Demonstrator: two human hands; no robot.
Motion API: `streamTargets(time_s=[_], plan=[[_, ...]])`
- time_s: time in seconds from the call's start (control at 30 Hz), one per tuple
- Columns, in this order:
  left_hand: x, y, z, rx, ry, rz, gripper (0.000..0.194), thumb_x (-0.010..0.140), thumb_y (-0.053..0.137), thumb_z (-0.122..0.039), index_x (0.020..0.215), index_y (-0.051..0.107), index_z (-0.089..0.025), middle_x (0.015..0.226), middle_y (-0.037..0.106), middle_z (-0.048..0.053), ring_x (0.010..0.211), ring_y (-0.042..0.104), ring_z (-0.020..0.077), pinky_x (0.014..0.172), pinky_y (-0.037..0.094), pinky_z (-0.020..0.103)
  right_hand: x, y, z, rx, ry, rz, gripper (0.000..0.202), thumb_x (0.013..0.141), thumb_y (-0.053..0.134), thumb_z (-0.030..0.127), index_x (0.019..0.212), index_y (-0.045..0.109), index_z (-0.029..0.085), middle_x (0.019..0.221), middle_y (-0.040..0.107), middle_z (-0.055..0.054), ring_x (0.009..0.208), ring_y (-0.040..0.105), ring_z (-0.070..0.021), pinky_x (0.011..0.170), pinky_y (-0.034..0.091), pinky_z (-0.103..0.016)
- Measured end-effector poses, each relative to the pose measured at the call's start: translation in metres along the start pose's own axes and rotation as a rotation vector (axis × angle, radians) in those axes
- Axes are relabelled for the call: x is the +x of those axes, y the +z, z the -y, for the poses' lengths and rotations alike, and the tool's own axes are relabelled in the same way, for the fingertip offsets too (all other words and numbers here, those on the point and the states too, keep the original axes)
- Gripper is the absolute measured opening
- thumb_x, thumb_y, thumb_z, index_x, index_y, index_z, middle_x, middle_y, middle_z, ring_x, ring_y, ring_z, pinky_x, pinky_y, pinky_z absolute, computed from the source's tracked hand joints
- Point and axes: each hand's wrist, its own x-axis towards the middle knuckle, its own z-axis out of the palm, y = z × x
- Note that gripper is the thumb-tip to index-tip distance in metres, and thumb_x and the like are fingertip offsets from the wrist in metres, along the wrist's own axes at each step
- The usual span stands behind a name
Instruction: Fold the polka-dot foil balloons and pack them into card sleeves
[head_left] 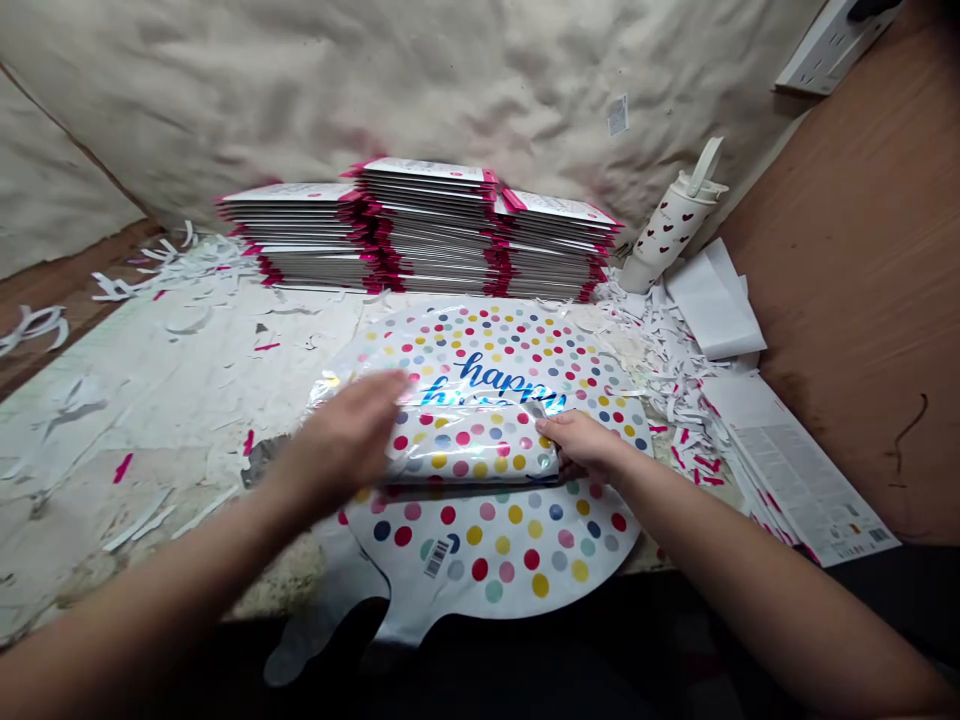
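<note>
A white foil balloon with coloured dots (517, 540) lies flat at the table's front edge, its lower part hanging over. Across its middle rests a folded, shiny dotted foil piece (472, 440), just below blue lettering that begins "happy". My right hand (581, 440) pinches the right end of this folded piece, thumb on top. My left hand (360, 425) is at its left end, smeared by motion, so its fingers and any hold cannot be made out. A small barcode label (436, 558) shows on the balloon's lower part.
Three stacks of pink-edged flat packets (431, 230) stand along the back. Right of them are a white tumbler with hearts (671, 230), paper shreds (679, 400), white sheets (716, 300) and a printed card (802, 470). More shreds (180, 260) lie at the back left.
</note>
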Motion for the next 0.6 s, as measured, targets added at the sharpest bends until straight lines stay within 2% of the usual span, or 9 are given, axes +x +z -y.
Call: streamTargets(time_s=[0.07, 0.17, 0.23, 0.3, 0.37, 0.4, 0.47, 0.53, 0.6], plan=[[-0.015, 0.013, -0.043, -0.027, 0.215, 0.159, 0.047, 0.09, 0.03, -0.032, 0.131, 0.044, -0.014, 0.138, 0.042, 0.01, 0.13, 0.033, 0.0245, 0.107, 0.028, 0.042, -0.001, -0.002, 0.002, -0.053, 0.03, -0.015, 0.03, 0.085, 0.045, 0.044, 0.072, 0.055, 0.018, 0.046, 0.057, -0.001, 0.041, 0.056, -0.016, 0.042, 0.044, -0.026], [-0.035, 0.04, -0.084, -0.001, 0.233, 0.358, 0.064, 0.086, 0.039, -0.047, 0.135, 0.037, -0.004, 0.141, 0.032, 0.02, 0.131, 0.027, 0.0346, 0.104, 0.028, 0.049, -0.013, -0.005, 0.005, -0.165, 0.035, -0.102, 0.027, 0.086, 0.046, 0.04, 0.082, 0.059, 0.016, 0.061, 0.065, -0.007, 0.054, 0.062, -0.0196, 0.051, 0.048, -0.03], [-0.042, 0.053, -0.089, -0.006, 0.209, 0.405, 0.07, 0.086, 0.038, -0.052, 0.137, 0.032, -0.004, 0.142, 0.027, 0.021, 0.132, 0.024, 0.0352, 0.104, 0.027, 0.049, -0.028, 0.001, 0.006, -0.352, -0.111, -0.291, 0.029, 0.086, 0.046, 0.037, 0.099, 0.058, 0.014, 0.083, 0.067, -0.013, 0.071, 0.064, -0.0229, 0.061, 0.05, -0.033], [-0.045, 0.058, -0.083, -0.02, 0.206, 0.399, 0.072, 0.086, 0.036, -0.054, 0.138, 0.03, -0.005, 0.144, 0.024, 0.019, 0.133, 0.02, 0.0338, 0.106, 0.024, 0.049, -0.043, 0.016, 0.003, -0.633, -0.469, -0.423, 0.036, 0.087, 0.045, 0.033, 0.116, 0.052, 0.012, 0.106, 0.063, -0.017, 0.093, 0.061, -0.0264, 0.077, 0.049, -0.038], [-0.046, 0.058, -0.077, -0.034, 0.218, 0.386, 0.073, 0.086, 0.036, -0.055, 0.138, 0.03, -0.004, 0.144, 0.024, 0.02, 0.134, 0.02, 0.0333, 0.106, 0.023, 0.048, -0.054, 0.034, -0.006, -0.903, -0.858, -0.384, 0.04, 0.086, 0.045, 0.025, 0.122, 0.049, 0.009, 0.12, 0.057, -0.017, 0.11, 0.054, -0.0275, 0.09, 0.045, -0.041], [-0.046, 0.056, -0.074, -0.042, 0.225, 0.384, 0.073, 0.086, 0.036, -0.055, 0.138, 0.03, -0.004, 0.143, 0.024, 0.02, 0.134, 0.019, 0.0331, 0.107, 0.023, 0.048, -0.057, 0.042, -0.012, -0.993, -0.965, -0.332, 0.04, 0.085, 0.045, 0.019, 0.123, 0.049, 0.008, 0.123, 0.055, -0.017, 0.115, 0.051, -0.0271, 0.094, 0.043, -0.041], [-0.045, 0.052, -0.073, -0.063, 0.237, 0.389, 0.072, 0.086, 0.036, -0.053, 0.138, 0.029, -0.004, 0.144, 0.022, 0.02, 0.134, 0.019, 0.0322, 0.106, 0.024, 0.047, -0.056, 0.05, -0.023, -1.136, -0.981, -0.321, 0.041, 0.082, 0.044, 0.008, 0.122, 0.051, 0.004, 0.123, 0.055, -0.019, 0.115, 0.052, -0.0265, 0.092, 0.046, -0.038], [-0.043, 0.049, -0.075, -0.087, 0.239, 0.397, 0.069, 0.087, 0.035, -0.051, 0.138, 0.029, -0.005, 0.144, 0.022, 0.019, 0.134, 0.02, 0.0307, 0.106, 0.025, 0.046, -0.052, 0.049, -0.029, -1.224, -0.889, -0.395, 0.04, 0.079, 0.043, 0.002, 0.118, 0.053, 0.001, 0.118, 0.058, -0.022, 0.107, 0.057, -0.0275, 0.083, 0.051, -0.035], [-0.039, 0.048, -0.078, -0.09, 0.206, 0.398, 0.067, 0.087, 0.036, -0.047, 0.138, 0.03, -0.004, 0.143, 0.025, 0.019, 0.133, 0.023, 0.0304, 0.106, 0.027, 0.046, -0.053, 0.044, -0.027, -1.242, -0.897, -0.462, 0.034, 0.08, 0.043, 0.002, 0.109, 0.059, 0.002, 0.106, 0.064, -0.022, 0.098, 0.062, -0.0292, 0.078, 0.053, -0.039]])
